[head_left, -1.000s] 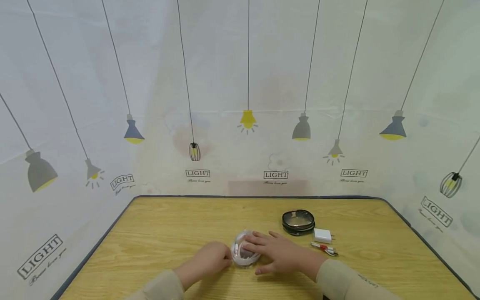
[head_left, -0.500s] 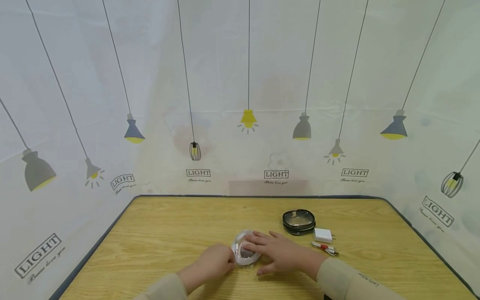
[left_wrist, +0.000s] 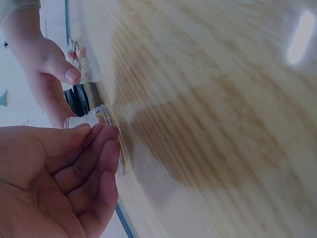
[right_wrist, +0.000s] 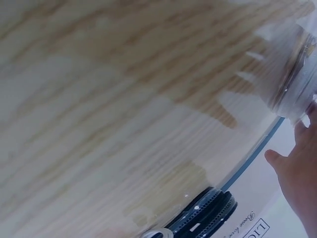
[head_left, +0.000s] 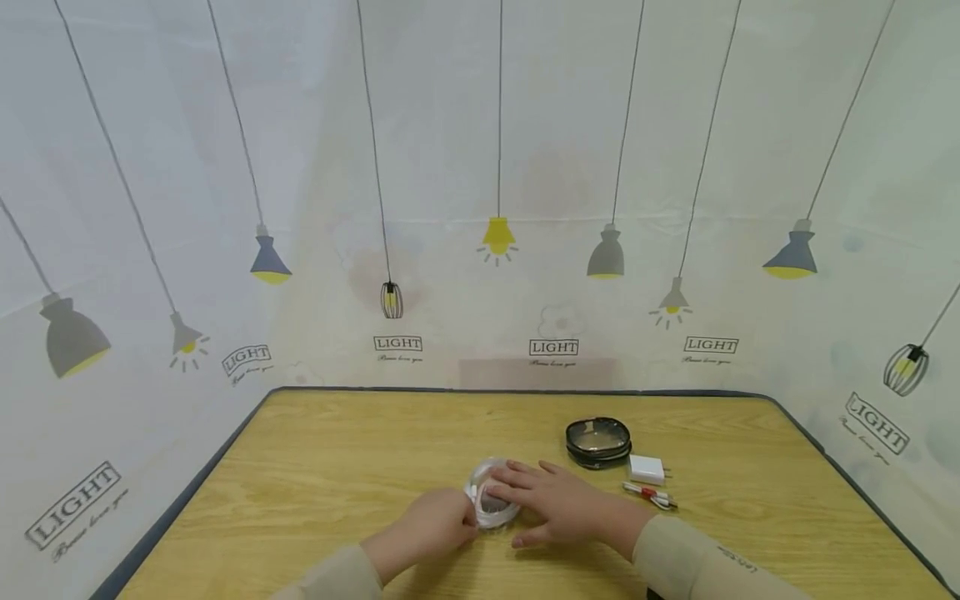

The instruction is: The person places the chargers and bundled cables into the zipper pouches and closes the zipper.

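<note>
Rightward along the near rim of the round clear case point(head_left: 486, 498), the left hand point(head_left: 438, 525) has been brought a little since the earlier frame, while the case and the right hand point(head_left: 558, 504) have been left almost where they were. From this it may be judged that the edge, perhaps its zip, is being worked along by small tugs while the case is steadied from above; whether a zip pull is held cannot be told.

The left fingers are curled, with the thumb brought against the index finger, and the case's edge appears to be pinched there. The right hand is laid with fingers outspread on the case's top, its thumb held apart, and nothing is gripped by it. The case is thus kept between the two hands, on the table point(head_left: 345, 450).

Beyond the right hand, a black-edged oval case point(head_left: 597, 442) is placed, with a white plug adapter point(head_left: 647, 470) and a red-and-white cable point(head_left: 650, 494) nearer its wrist, all untouched.
</note>
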Tool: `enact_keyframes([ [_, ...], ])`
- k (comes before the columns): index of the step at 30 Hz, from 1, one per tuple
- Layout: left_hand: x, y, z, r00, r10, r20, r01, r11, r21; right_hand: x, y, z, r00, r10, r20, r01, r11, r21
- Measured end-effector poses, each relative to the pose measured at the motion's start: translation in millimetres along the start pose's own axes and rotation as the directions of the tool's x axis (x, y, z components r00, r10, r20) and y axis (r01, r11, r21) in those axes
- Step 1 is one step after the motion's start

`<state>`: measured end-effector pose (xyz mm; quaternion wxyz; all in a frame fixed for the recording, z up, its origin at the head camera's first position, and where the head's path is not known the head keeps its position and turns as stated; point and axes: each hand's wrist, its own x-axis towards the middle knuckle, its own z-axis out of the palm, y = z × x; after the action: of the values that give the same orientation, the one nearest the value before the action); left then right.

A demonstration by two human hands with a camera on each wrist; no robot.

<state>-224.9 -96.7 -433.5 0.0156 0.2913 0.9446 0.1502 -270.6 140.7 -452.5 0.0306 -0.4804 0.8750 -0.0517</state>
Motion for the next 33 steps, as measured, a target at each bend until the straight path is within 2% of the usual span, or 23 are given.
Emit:
enact_keyframes([
  [6, -2.0, -2.6, -3.0, 0.998, -0.057, -0.006, 0.056, 0.998, -0.028, 0.9, -3, -2, 1.000, 0.023, 0.015, -0.022, 0.999, -0.040],
  [13, -2.5, -11.9, -3.4, 0.993, -0.109, -0.048, 0.110, 0.994, 0.021, 1.9, -5, -2, 1.000, 0.013, -0.007, -0.013, 0.996, -0.089],
  [21, -2.2, -25.4, -2.0, 0.986, -0.155, -0.065, 0.159, 0.985, 0.067, -0.8, -9, -9, 1.000, 0.002, -0.015, -0.004, 0.993, -0.118],
  [33, 1.7, -38.4, -6.9, 0.975, -0.218, -0.051, 0.220, 0.974, 0.053, -5.8, -14, -9, 1.000, -0.008, -0.015, 0.006, 0.988, -0.154],
])
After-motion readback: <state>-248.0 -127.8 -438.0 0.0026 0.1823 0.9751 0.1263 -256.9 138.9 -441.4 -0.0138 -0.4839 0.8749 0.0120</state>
